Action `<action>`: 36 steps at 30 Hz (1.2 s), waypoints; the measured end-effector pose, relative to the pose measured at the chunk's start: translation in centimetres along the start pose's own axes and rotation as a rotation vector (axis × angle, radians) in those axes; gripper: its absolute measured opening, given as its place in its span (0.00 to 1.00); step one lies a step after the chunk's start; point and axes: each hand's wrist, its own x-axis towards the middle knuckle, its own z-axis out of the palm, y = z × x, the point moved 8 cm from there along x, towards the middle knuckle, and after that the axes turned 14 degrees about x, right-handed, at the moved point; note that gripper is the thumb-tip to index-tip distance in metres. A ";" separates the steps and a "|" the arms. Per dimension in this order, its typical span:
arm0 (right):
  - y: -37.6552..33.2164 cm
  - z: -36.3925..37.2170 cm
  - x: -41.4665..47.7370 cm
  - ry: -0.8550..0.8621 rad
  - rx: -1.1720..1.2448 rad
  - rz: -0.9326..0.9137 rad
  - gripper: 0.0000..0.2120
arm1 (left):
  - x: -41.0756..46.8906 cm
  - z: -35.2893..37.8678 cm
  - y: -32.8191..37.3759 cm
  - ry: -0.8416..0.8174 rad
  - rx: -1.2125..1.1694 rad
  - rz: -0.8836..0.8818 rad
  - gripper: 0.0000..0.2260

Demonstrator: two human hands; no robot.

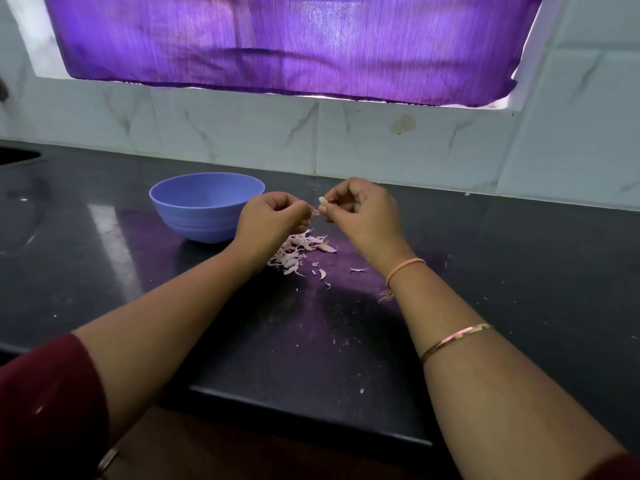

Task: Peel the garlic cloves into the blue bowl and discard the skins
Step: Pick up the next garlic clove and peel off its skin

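Both hands raised over the dark worktop [485, 271], close together, just right of the blue bowl [206, 206]. Right hand [363, 211]: grip closed on a pale garlic clove [322, 202], pinched at the fingertips, clove tip poking out toward the left hand. Left hand [272, 216]: fingers curled and pinched, possibly on a scrap of skin, too small to confirm. Hands nearly touching, small gap between. Pile of pinkish garlic skins [298, 252] on the worktop directly below the hands, a few loose flakes nearer. Bowl upright, contents not visible from this angle. Purple curtain [294, 46] on the far wall.
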 end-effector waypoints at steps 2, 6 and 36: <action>0.0 0.1 0.0 -0.003 -0.008 0.000 0.04 | 0.1 0.0 -0.1 0.004 -0.014 -0.008 0.09; -0.2 -0.1 0.0 0.013 -0.060 -0.004 0.05 | 0.2 0.0 0.0 -0.002 0.017 0.023 0.10; 0.2 0.0 -0.1 -0.002 -0.114 0.017 0.03 | -0.3 0.7 0.6 -0.117 -0.145 0.006 0.03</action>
